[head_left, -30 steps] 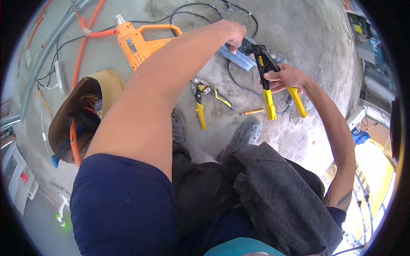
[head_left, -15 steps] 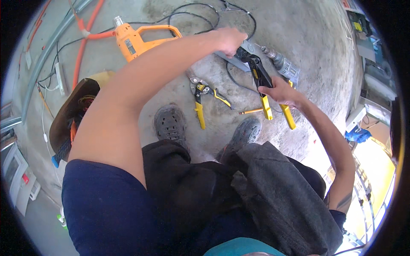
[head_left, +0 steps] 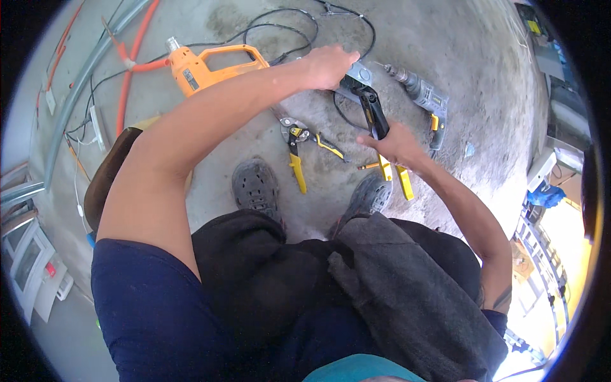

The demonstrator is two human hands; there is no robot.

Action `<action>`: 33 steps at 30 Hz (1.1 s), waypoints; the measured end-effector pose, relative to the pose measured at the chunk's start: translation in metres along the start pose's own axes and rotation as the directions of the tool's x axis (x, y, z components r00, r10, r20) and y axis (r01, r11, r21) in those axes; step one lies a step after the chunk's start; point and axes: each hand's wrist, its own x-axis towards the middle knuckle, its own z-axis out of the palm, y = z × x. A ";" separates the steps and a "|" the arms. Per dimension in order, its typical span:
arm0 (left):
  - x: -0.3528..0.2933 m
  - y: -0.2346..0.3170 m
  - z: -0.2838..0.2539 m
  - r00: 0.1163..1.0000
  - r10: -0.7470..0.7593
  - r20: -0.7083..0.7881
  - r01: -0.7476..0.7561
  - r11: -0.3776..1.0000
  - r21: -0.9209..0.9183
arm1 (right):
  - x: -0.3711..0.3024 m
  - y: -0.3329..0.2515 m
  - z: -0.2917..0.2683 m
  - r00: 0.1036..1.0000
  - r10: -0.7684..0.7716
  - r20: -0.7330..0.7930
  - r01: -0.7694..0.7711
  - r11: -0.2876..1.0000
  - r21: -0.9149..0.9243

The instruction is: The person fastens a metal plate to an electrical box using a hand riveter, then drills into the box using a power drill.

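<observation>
My left hand [head_left: 328, 67] is closed on a grey metal profile [head_left: 361, 74], its fingers partly hidden behind the hand. My right hand [head_left: 400, 146] wraps the handles of a black crimping tool [head_left: 374, 113] with yellow grip ends. The tool's head meets the metal profile just right of my left hand; its jaws are too hidden to read. On the floor between my hands and feet lie yellow-handled snips [head_left: 296, 137], splayed apart. A pencil [head_left: 368, 166] lies beside the tool's yellow grip ends, partly covered.
An orange heat gun [head_left: 194, 69] lies beyond my left forearm, near looped black cable [head_left: 283, 27]. To the right of the tool rests a grey drill [head_left: 423, 95]. Orange conduit [head_left: 125, 95] runs at far left. My shoes [head_left: 256, 184] stand on the concrete floor.
The crimping tool and my right hand have shifted left and slightly down, its yellow ends closer together. My left hand has moved slightly left with the metal profile. The drill now shows more fully.
</observation>
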 end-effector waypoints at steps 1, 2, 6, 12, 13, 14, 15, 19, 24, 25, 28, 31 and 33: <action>0.000 -0.001 0.000 1.000 0.004 0.004 -0.004 1.000 0.000 | 0.000 -0.001 0.001 1.000 0.004 0.001 -0.004 1.000 0.003; 0.001 -0.001 0.000 1.000 0.010 -0.001 -0.010 1.000 -0.004 | 0.001 -0.001 0.002 1.000 0.014 -0.018 -0.014 1.000 -0.009; 0.001 -0.008 0.004 0.997 0.070 -0.018 -0.070 0.998 0.001 | -0.001 -0.007 -0.002 0.999 0.042 0.026 -0.042 0.999 0.017; 0.008 -0.006 0.009 0.997 0.052 -0.048 -0.056 0.996 -0.071 | 0.002 0.002 -0.004 0.999 -0.017 -0.034 0.019 0.999 0.049; 0.006 -0.007 0.006 0.996 0.079 -0.048 -0.083 0.994 -0.076 | 0.007 0.001 -0.002 1.000 -0.004 -0.009 0.004 0.999 0.043; 0.006 -0.004 0.003 0.998 0.047 -0.045 -0.050 0.996 -0.068 | 0.007 0.003 -0.003 1.000 0.023 -0.021 -0.022 0.999 0.046; 0.007 -0.001 0.000 0.999 0.012 -0.043 -0.014 0.998 -0.058 | 0.007 0.006 -0.005 1.000 -0.014 -0.018 0.015 0.999 0.043; 0.013 -0.007 0.008 1.000 0.022 -0.020 -0.024 0.996 -0.086 | 0.009 0.006 -0.004 1.000 0.008 -0.001 -0.007 1.000 0.022; 0.010 -0.007 0.004 0.999 0.033 -0.008 -0.033 0.993 -0.110 | 0.006 0.002 -0.004 1.000 0.019 0.003 -0.019 0.998 0.058; 0.009 -0.006 0.003 0.999 0.032 -0.011 -0.033 0.993 -0.112 | 0.005 0.001 -0.006 0.999 0.028 0.020 -0.029 0.999 0.031; 0.006 -0.005 0.004 0.998 0.023 -0.055 -0.028 0.994 -0.106 | 0.004 -0.001 -0.010 0.999 0.034 0.038 -0.035 0.999 0.026; 0.006 -0.005 0.004 0.999 0.018 -0.050 -0.023 0.994 -0.103 | 0.003 0.000 -0.009 0.999 0.014 0.034 -0.016 0.998 0.056; 0.004 -0.003 0.005 0.998 0.024 -0.052 -0.030 0.993 -0.113 | 0.006 0.006 -0.008 1.000 -0.002 0.030 0.000 0.998 0.061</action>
